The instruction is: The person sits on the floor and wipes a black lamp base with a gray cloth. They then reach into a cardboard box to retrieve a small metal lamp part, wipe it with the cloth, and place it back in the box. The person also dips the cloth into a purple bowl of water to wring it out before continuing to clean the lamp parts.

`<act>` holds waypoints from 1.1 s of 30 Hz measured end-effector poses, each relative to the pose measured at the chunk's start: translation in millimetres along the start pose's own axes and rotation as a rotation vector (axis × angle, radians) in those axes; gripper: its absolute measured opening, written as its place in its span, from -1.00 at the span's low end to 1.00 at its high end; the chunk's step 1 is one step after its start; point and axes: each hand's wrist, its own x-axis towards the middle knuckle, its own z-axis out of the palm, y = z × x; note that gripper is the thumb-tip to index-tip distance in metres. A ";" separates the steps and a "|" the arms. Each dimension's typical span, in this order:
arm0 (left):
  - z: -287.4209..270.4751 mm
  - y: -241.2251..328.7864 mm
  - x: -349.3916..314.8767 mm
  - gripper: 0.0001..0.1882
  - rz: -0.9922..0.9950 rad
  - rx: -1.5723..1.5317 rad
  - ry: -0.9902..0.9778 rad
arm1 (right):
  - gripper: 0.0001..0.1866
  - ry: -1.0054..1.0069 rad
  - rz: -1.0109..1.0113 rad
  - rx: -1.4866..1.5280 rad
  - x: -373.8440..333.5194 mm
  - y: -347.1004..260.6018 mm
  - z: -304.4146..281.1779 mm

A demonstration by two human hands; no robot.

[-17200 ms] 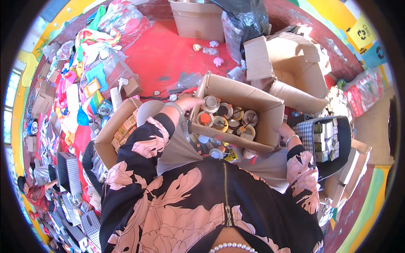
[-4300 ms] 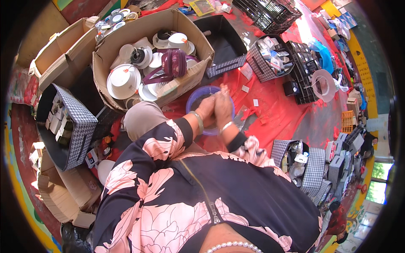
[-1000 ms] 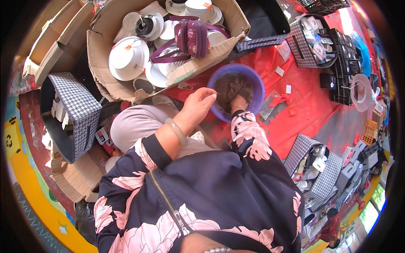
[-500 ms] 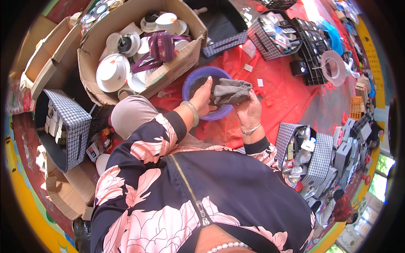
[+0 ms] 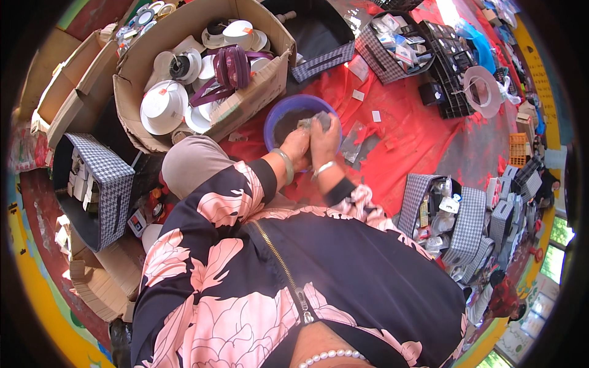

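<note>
A purple basin [image 5: 270, 124] with dark grey water inside stands on the red sheet in front of me. Over it my left hand [image 5: 295, 147] and my right hand [image 5: 324, 140] are pressed together, fingers closed round a bunched grey cloth [image 5: 314, 121]. Only a bit of the cloth shows between and above the fingers; the rest is hidden in my grip. My left wrist wears a pale bangle, my right a silvery one.
Left of the basin stands a cardboard box [image 5: 270, 83] of white round lamp fittings with a purple bag [image 5: 232, 67] on top. Houndstooth bins [image 5: 112, 161] of small goods stand to the left and right. A black crate [image 5: 454, 101] lies at the far right on the red sheet [image 5: 405, 141].
My right hand has moved left to meet my left hand over the basin. The cloth, earlier stretched out between them, is now bunched up in both hands.
</note>
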 end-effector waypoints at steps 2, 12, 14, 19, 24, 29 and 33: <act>-1.0 0.3 3.6 -0.77 0.058 0.033 -0.010 | -0.61 -0.053 0.198 0.159 22.8 8.3 0.3; 4.0 29.8 3.6 -0.66 0.012 -0.036 0.162 | -0.57 -0.285 -0.211 0.133 -36.9 -60.1 -13.4; -51.5 -0.1 40.2 -0.66 0.270 0.405 -0.162 | -0.54 -0.226 -0.026 0.112 -16.3 -45.9 0.4; -26.5 -1.1 23.9 -0.67 0.068 -0.059 -0.107 | -0.51 -0.245 0.202 0.232 22.7 11.6 9.7; -8.4 24.8 6.5 -0.63 0.140 -0.048 -0.044 | -0.56 -0.338 -0.287 0.059 -28.6 -51.2 -18.2; -4.5 18.5 2.4 -0.64 0.002 -0.029 -0.127 | -0.51 -0.260 -0.021 0.222 9.0 -46.6 2.5; -9.6 19.5 -1.6 -0.59 0.074 -0.159 -0.122 | -0.57 -0.334 -0.411 -0.051 9.3 -32.5 -11.3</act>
